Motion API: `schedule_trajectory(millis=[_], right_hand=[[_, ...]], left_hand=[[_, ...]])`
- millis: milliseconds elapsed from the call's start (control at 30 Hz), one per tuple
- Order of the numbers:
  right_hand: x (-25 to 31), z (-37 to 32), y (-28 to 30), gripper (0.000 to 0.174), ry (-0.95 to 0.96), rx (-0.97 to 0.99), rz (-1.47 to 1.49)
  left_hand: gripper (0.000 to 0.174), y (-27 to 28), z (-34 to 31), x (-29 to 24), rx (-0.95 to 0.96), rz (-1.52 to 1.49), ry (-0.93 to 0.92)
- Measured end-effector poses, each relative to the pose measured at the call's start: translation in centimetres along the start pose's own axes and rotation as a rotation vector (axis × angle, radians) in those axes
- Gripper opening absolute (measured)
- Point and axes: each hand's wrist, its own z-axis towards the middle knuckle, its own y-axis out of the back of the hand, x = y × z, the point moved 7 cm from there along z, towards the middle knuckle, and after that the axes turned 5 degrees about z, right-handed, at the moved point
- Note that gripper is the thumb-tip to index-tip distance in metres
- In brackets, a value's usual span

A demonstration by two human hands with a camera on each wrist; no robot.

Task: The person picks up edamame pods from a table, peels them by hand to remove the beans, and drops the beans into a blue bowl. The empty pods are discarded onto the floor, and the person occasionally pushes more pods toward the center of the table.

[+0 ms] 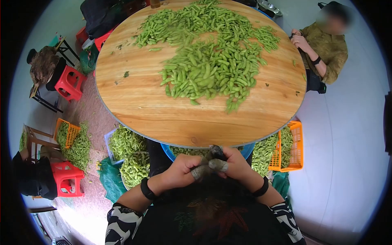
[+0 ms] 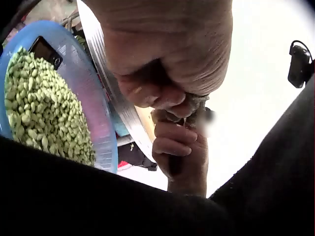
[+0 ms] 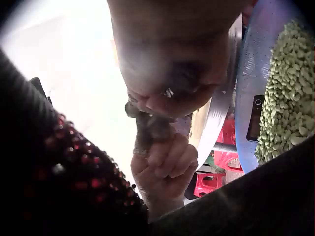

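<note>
Both hands meet at the near edge of the round wooden table (image 1: 139, 116), above a blue basin (image 1: 165, 152). My left hand (image 1: 179, 168) has curled fingers and a grey, worn cover on its thumb. Close against it, my right hand (image 1: 239, 165) also curls its fingers; a similar grey cover (image 1: 218, 165) wraps its thumb, and something dark shows by its fingertips. I cannot tell what is between the fingertips. A large heap of green soybean pods (image 1: 208, 69) spreads over the table. In the left wrist view, shelled green beans (image 2: 44, 113) fill much of the basin.
A dark phone (image 2: 46, 51) leans inside the basin. Orange crates (image 1: 297, 147) and a pale basket (image 1: 110, 148) of pods stand on the floor. Red stools (image 1: 68, 83) are at left, two with seated people. Another person (image 1: 326, 53) is at the table's right side.
</note>
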Motion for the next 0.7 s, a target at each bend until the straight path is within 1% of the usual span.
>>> schedule_trajectory(millis=[33,67,100,133,167,200,233,267,300,333,367,400,433,467,500,533,600,633,700], right_hand=[[-0.4,0.1,-0.6,0.026,-0.058,0.117,0.175],[-0.6,0.0,-1.3,0.026,-0.116,0.232,0.350],[-0.9,0.1,-1.3,0.026,-0.120,0.232,0.352],[-1.7,0.2,-1.0,0.027,-0.175,0.178,0.330],[-2.6,0.2,-0.6,0.029,-0.230,0.125,0.306],[-3.2,0.3,-0.6,0.029,-0.233,0.126,0.307],[-1.7,0.7,0.5,0.029,0.123,0.003,-0.204],[0.3,0.1,0.3,0.030,0.483,-0.121,-0.713],[1.0,0.1,0.2,0.030,0.483,-0.116,-0.709],[1.5,0.2,-0.1,0.030,0.363,-0.085,-0.825],[2.0,0.5,-0.3,0.029,0.242,-0.054,-0.939],[3.1,1.0,-0.6,0.029,0.241,-0.051,-0.934],[4.0,2.0,0.3,0.029,0.114,-0.166,-0.901],[4.6,3.3,1.4,0.029,-0.013,-0.280,-0.865],[6.7,5.4,1.5,0.030,0.210,-0.333,-0.922],[8.4,7.6,1.5,0.031,0.436,-0.385,-0.971],[10.0,11.3,1.7,0.029,0.580,-0.515,-1.043],[9.8,13.2,1.7,0.029,0.587,-0.512,-1.042],[8.8,15.7,2.2,0.027,0.487,-0.582,-1.132]], left_hand=[[0.006,0.3,-0.1,0.2,-0.003,-0.001,0.004],[0.007,-0.1,-0.4,1.4,0.080,-0.220,0.136],[0.009,-0.7,-0.8,2.4,0.164,-0.440,0.268],[0.009,-0.5,-1.0,2.9,0.164,-0.444,0.269],[0.008,0.1,-1.3,3.7,0.097,-0.303,0.299],[0.008,0.8,-1.7,4.4,0.029,-0.160,0.328],[0.008,1.1,-2.3,4.5,0.027,-0.162,0.332],[0.008,2.7,-2.9,3.7,-0.098,0.134,0.238],[0.009,4.1,-3.7,2.7,-0.220,0.430,0.141],[0.009,4.7,-4.5,2.7,-0.219,0.431,0.148],[0.010,6.2,-5.8,2.7,-0.326,0.492,0.212],[0.013,7.8,-7.3,2.9,-0.435,0.552,0.276],[0.020,9.1,-9.0,4.1,-0.489,0.689,0.374],[0.023,10.2,-10.4,4.5,-0.550,0.792,0.418],[0.026,11.2,-11.7,4.5,-0.613,0.897,0.460],[0.026,11.6,-12.7,4.7,-0.617,0.901,0.463],[0.028,12.5,-14.6,5.4,-0.547,1.182,0.708],[0.028,12.6,-14.6,5.2,-0.554,1.185,0.709],[0.031,12.4,-14.3,4.5,-0.623,1.102,0.652]])
